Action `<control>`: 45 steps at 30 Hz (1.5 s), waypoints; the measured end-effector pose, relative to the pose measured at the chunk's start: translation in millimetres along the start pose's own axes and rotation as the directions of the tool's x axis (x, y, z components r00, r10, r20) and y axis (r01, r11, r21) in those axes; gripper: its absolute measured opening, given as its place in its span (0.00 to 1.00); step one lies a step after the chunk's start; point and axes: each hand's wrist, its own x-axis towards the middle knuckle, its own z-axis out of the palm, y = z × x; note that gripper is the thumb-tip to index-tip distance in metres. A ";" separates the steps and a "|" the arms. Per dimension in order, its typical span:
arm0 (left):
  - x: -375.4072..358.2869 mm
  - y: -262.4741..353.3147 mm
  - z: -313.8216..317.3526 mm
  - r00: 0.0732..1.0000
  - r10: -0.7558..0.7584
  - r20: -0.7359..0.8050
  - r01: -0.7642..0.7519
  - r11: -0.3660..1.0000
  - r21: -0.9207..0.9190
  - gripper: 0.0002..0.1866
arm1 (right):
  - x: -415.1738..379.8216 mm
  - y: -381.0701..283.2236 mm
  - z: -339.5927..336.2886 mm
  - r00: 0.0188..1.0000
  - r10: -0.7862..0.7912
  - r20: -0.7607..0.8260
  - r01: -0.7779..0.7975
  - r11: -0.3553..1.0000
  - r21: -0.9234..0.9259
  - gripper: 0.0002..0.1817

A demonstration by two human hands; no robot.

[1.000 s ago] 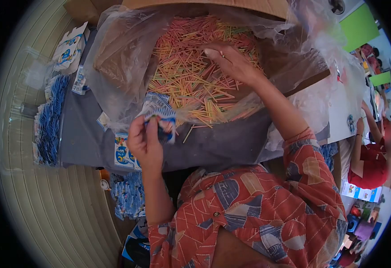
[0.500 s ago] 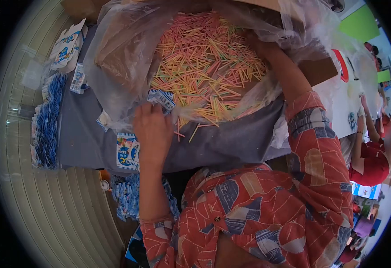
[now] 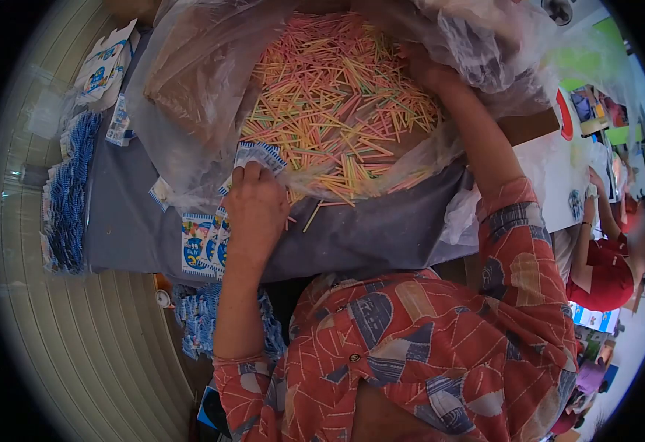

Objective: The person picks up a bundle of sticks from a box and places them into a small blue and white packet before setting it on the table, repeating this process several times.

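My left hand (image 3: pixel 254 210) is closed, its fingers curled over a small blue-and-white printed packet (image 3: pixel 260 153) at the near left rim of the plastic liner. Several similar packets (image 3: pixel 198 243) lie overlapped on the cloth just left of my wrist. A wide heap of thin pink, yellow and green sticks (image 3: pixel 337 96) fills the lined box ahead of me. At the heap's far right side, my right hand (image 3: pixel 427 72) reaches in among the sticks; its fingertips are dark and partly hidden, so I cannot make out what they hold.
Clear plastic sheeting (image 3: pixel 182 81) spreads around the heap over a grey cloth (image 3: pixel 138 214). Bundled blue packets (image 3: pixel 72 191) line the left edge, and more packets (image 3: pixel 201 320) sit below the table. A white carton (image 3: pixel 105 66) stands far left. A person in red (image 3: pixel 602 276) works at right.
My left hand has shifted slightly with the packet, and more of the packets beside my wrist now show. My right hand stays at the heap's right side. The whole view has moved a little.
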 end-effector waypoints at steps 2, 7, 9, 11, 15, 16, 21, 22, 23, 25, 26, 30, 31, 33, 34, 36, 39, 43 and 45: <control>0.3 -2.8 -2.1 0.997 -0.039 -0.066 0.032 0.994 -0.103 0.08 | -54.4 -35.6 1.6 0.951 -0.310 -0.016 0.251 0.799 -0.547 0.21; 0.5 -15.5 -10.2 0.977 -0.194 -0.092 0.134 0.886 -0.443 0.08 | -54.4 -18.7 30.8 0.824 -0.556 0.110 0.549 0.736 -0.397 0.20; -0.4 -14.5 -7.5 0.974 -0.192 -0.116 0.119 0.880 -0.460 0.09 | -79.2 -25.4 54.3 0.645 -0.762 0.052 0.761 0.636 -0.127 0.24; -1.4 0.6 -2.2 0.986 -0.062 -0.155 0.046 0.994 -0.103 0.09 | -93.8 -40.8 63.7 0.734 -0.670 0.116 0.674 0.695 -0.252 0.27; -0.1 5.1 3.8 0.996 -0.063 -0.068 0.068 0.996 0.059 0.11 | -98.2 -56.4 74.7 0.882 -0.420 0.213 0.470 0.754 -0.459 0.34; 0.7 -1.2 3.6 0.993 -0.053 -0.103 0.054 0.999 0.007 0.11 | -91.0 -51.2 77.2 0.879 -0.422 0.220 0.475 0.752 -0.457 0.34; -1.4 -1.6 0.8 0.967 0.042 -0.252 -0.021 0.996 0.087 0.10 | -71.5 -35.6 75.5 0.576 -0.812 0.096 0.774 0.503 -0.384 0.27; -3.5 -0.6 8.2 0.984 0.003 -0.178 0.015 0.995 0.101 0.10 | -75.4 -37.6 70.7 0.578 -0.811 0.095 0.772 0.505 -0.386 0.27; -4.4 0.6 11.9 0.994 -0.037 -0.105 0.050 0.992 0.119 0.10 | -79.2 -40.6 63.6 0.771 -0.615 0.166 0.620 0.665 -0.417 0.26; -4.3 0.0 3.0 0.995 -0.046 -0.090 0.054 0.995 0.086 0.09 | -83.0 -46.6 55.2 0.902 -0.373 0.219 0.432 0.776 -0.459 0.25; -5.3 -1.8 -0.6 0.996 -0.062 -0.072 0.065 0.997 0.051 0.08 | -82.6 -46.6 52.2 0.931 -0.287 0.225 0.357 0.842 -0.405 0.23; -6.8 -14.2 -4.6 0.991 -0.062 -0.117 0.062 0.998 -0.003 0.06 | -84.9 -32.5 52.8 0.832 -0.538 0.134 0.545 0.838 -0.022 0.21; -6.2 -15.1 -6.1 0.985 -0.130 -0.110 0.114 0.984 -0.138 0.05 | -85.2 -33.6 52.7 0.833 -0.538 0.132 0.544 0.839 -0.018 0.21; -5.3 -14.1 -6.4 0.976 -0.196 -0.092 0.165 0.950 -0.266 0.04 | -86.2 -39.5 52.3 0.861 -0.483 0.161 0.484 0.874 0.033 0.24; -4.4 -13.1 -4.0 0.975 -0.124 -0.185 0.092 0.981 -0.169 0.03 | -84.9 -42.2 49.3 0.861 -0.482 0.160 0.483 0.875 0.036 0.24; -5.5 -10.3 3.1 0.963 -0.041 -0.266 0.024 0.998 -0.064 0.02 | -80.0 -45.7 44.3 0.882 -0.316 0.350 0.342 0.939 -0.015 0.26; -8.2 -7.5 9.0 0.977 0.044 -0.207 -0.022 0.994 0.109 0.02 | -87.2 -39.1 50.3 0.806 -0.558 0.197 0.584 0.802 -0.120 0.21; -10.0 -9.6 -0.9 0.973 -0.122 -0.194 0.090 0.981 -0.170 0.04 | -97.4 -39.3 50.8 0.692 -0.702 0.170 0.653 0.708 0.267 0.20; -7.5 -10.9 -6.7 0.967 -0.176 -0.186 0.118 0.952 -0.284 0.05 | -106.6 -42.8 48.4 0.791 -0.593 0.153 0.475 0.751 0.458 0.19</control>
